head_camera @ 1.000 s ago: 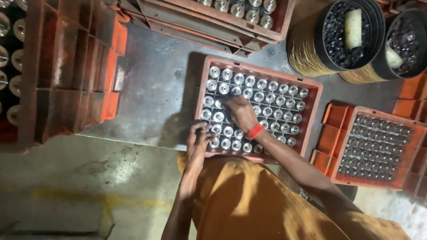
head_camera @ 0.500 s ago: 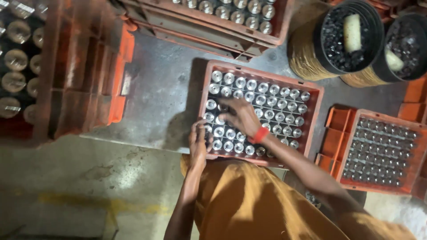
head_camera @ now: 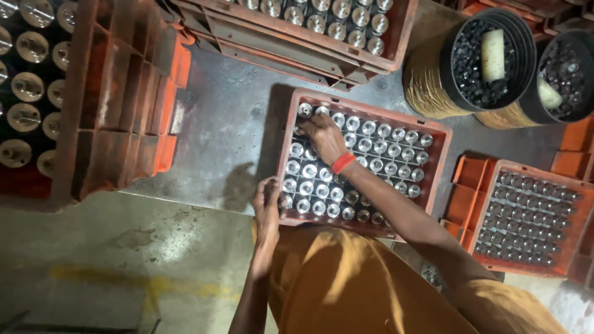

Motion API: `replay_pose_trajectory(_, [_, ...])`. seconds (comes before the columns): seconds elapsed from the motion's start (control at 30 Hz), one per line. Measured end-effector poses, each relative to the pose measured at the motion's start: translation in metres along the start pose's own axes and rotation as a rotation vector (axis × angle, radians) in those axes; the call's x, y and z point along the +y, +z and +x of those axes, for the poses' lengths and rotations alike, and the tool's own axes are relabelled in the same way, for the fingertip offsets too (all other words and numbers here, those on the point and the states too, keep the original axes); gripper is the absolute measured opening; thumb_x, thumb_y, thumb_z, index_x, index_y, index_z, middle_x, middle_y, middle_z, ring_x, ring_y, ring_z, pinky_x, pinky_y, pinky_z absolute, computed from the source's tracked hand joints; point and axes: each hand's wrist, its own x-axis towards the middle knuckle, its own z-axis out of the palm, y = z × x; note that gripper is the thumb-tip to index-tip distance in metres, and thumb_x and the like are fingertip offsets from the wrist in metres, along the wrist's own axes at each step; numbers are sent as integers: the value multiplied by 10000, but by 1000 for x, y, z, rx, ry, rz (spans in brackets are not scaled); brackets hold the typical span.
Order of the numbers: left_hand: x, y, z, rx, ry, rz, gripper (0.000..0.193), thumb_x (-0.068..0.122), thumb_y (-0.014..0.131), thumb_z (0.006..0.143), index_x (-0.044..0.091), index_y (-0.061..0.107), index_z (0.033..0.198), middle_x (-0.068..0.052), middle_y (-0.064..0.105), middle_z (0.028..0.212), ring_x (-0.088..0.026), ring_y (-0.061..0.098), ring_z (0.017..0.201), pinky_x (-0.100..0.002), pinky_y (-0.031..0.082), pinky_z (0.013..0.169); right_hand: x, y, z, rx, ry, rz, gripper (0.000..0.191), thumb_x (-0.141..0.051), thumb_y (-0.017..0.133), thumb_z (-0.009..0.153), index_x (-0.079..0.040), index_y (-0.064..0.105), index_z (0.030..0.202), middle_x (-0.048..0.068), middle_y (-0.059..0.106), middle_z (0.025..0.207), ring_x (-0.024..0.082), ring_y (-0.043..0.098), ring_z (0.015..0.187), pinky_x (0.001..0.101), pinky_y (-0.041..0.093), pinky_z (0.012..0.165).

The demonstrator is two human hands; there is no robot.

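Observation:
An orange plastic crate full of capped glass bottles sits on the wet concrete floor in front of me. My right hand, with a red band at the wrist, reaches into the crate's far left corner, its fingers curled over a bottle top there. My left hand grips the crate's near left corner at the rim. My orange clothing fills the bottom of the view and hides the crate's near edge.
Stacked empty orange crates stand at the left beside more bottles. Another filled crate lies beyond. Two black buckets of small dark caps stand at the upper right. A third bottle crate sits at the right.
My right hand has moved from the middle of the crate to its far left corner. My left hand has stayed at the near left corner.

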Motion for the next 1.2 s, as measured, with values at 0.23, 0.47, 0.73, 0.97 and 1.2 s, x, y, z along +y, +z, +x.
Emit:
replay_pose_trajectory(0.23, [14, -7, -1, 50, 17, -34, 171, 249, 640, 1001, 110, 681, 1090, 47, 517, 684, -39, 472, 573, -219, 344, 447, -9, 5, 6, -63, -59, -80, 279, -28, 675, 711, -25, 748, 981, 168, 722, 1037, 332, 658, 987, 404, 547, 882])
replay_pose_trajectory(0.47, [27, -4, -2, 51, 29, 20, 170, 256, 652, 994, 120, 681, 1092, 60, 515, 696, -32, 464, 576, -211, 321, 440, -8, -53, -4, 148, 225, 302, 401, -291, 745, 932, -9, 738, 1218, 203, 732, 1140, 365, 675, 1045, 443, 515, 925])
replay_pose_trajectory(0.73, [1, -34, -19, 171, 31, 130, 173, 236, 626, 984, 120, 675, 1102, 45, 566, 745, -42, 470, 561, -210, 295, 440, 173, -199, -60, 524, 526, 31, 424, -329, 471, 1184, 36, 686, 1185, 234, 702, 1107, 379, 681, 1002, 439, 510, 932])
replay_pose_trajectory(0.97, [-24, -11, -34, 203, 103, 278, 237, 247, 601, 972, 123, 682, 1158, 78, 605, 841, -25, 485, 605, -218, 354, 469, 243, -204, -58, -95, 456, -110, 771, -640, 232, 1093, -30, 636, 1337, 315, 550, 1407, 487, 488, 1319, 540, 358, 1118])
replay_pose_trajectory(1.2, [-83, 5, -45, 242, -60, 209, 207, 266, 615, 963, 125, 685, 1099, -25, 484, 598, -117, 379, 400, -289, 260, 369, 247, -224, -47, -82, 497, 135, 371, -400, 577, 1027, -83, 729, 1148, 207, 744, 1040, 404, 707, 1003, 491, 538, 882])
